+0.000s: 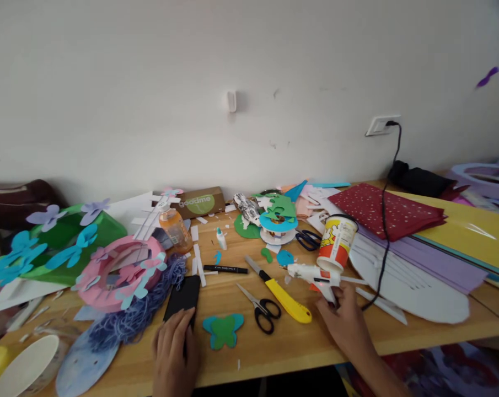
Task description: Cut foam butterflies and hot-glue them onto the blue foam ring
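My right hand (346,314) grips the handle of a white hot glue gun (311,273), whose nozzle points left over the table. A paper cup (337,242) stands right behind the gun. My left hand (175,350) rests over the lower end of a black phone (183,300), its fingers loosely bent and the thumb apart from them. Between the hands lie a blue and green butterfly cutout (223,331), black-handled scissors (261,311) and a yellow utility knife (288,300) with its blade out. A black marker (225,269) lies farther back.
A black cord (384,220) runs up to the wall socket (382,125). To the left are a pink ring with butterflies (94,292), blue yarn (139,314) and an orange bottle (175,229). Red speckled sheets (392,212) and yellow sheets (472,226) lie at right.
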The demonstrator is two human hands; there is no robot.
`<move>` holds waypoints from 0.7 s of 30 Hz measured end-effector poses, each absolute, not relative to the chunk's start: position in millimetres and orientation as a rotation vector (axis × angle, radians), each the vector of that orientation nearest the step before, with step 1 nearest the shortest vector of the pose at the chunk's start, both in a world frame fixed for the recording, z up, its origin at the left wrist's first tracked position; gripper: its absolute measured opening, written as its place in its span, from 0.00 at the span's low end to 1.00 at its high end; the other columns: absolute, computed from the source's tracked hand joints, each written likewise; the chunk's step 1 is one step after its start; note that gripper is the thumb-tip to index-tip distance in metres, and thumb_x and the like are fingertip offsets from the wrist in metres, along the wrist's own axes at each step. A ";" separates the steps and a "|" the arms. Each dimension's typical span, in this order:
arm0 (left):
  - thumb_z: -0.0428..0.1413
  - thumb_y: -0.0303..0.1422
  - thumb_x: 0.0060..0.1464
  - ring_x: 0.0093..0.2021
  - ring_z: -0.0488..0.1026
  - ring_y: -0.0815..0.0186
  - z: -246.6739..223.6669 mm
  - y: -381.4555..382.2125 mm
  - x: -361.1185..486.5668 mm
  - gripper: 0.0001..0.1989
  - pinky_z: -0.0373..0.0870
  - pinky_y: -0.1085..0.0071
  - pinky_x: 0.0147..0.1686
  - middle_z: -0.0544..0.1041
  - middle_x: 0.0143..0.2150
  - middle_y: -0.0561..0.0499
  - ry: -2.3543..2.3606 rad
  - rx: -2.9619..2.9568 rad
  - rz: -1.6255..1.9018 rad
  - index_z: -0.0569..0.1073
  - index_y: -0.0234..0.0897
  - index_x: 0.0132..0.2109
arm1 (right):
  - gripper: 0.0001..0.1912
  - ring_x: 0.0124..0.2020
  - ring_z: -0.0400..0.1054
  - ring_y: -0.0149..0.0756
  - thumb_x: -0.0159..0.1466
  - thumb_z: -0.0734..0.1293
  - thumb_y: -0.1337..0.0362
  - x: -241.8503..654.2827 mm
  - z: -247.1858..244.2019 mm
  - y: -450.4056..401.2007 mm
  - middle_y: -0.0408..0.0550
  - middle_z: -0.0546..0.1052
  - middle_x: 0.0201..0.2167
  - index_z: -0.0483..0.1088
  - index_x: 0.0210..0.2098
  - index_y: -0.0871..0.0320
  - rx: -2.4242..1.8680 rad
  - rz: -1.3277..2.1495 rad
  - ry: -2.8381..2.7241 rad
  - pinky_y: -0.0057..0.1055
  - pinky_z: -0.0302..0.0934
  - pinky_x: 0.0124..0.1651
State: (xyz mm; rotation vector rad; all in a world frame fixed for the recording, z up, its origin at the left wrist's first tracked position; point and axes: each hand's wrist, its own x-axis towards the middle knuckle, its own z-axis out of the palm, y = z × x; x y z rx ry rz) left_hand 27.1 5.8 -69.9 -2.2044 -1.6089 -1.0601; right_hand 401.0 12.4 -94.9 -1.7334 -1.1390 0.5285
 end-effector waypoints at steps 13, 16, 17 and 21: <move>0.47 0.29 0.64 0.54 0.72 0.56 43.0 223.8 219.8 0.19 0.71 0.61 0.52 0.74 0.54 0.38 -1.550 -2.750 -0.521 0.67 0.35 0.60 | 0.17 0.39 0.73 0.42 0.62 0.66 0.54 404.3 -81.5 21.4 0.49 0.79 0.39 0.65 0.46 0.56 -1.508 0.837 -1.149 0.33 0.65 0.41; 0.48 0.22 0.60 0.57 0.70 0.53 38.9 260.0 249.4 0.24 0.70 0.58 0.52 0.71 0.57 0.40 -1.439 -2.769 -0.321 0.67 0.43 0.62 | 0.19 0.37 0.72 0.41 0.63 0.64 0.54 404.6 -83.7 23.3 0.48 0.78 0.38 0.65 0.51 0.57 -1.510 0.840 -1.171 0.32 0.65 0.39; 0.48 0.21 0.60 0.57 0.69 0.53 37.2 266.9 256.4 0.26 0.69 0.58 0.52 0.71 0.58 0.42 -1.390 -2.781 -0.256 0.68 0.46 0.61 | 0.20 0.36 0.71 0.40 0.64 0.63 0.55 404.8 -83.9 23.8 0.48 0.78 0.37 0.65 0.51 0.57 -1.512 0.843 -1.166 0.32 0.64 0.38; 0.49 0.21 0.59 0.53 0.73 0.55 34.8 282.4 274.3 0.21 0.69 0.59 0.49 0.77 0.52 0.45 -1.271 -2.785 -0.049 0.75 0.46 0.53 | 0.20 0.31 0.69 0.38 0.63 0.62 0.55 405.9 -79.8 25.0 0.45 0.76 0.32 0.66 0.52 0.57 -1.533 0.841 -1.145 0.30 0.62 0.34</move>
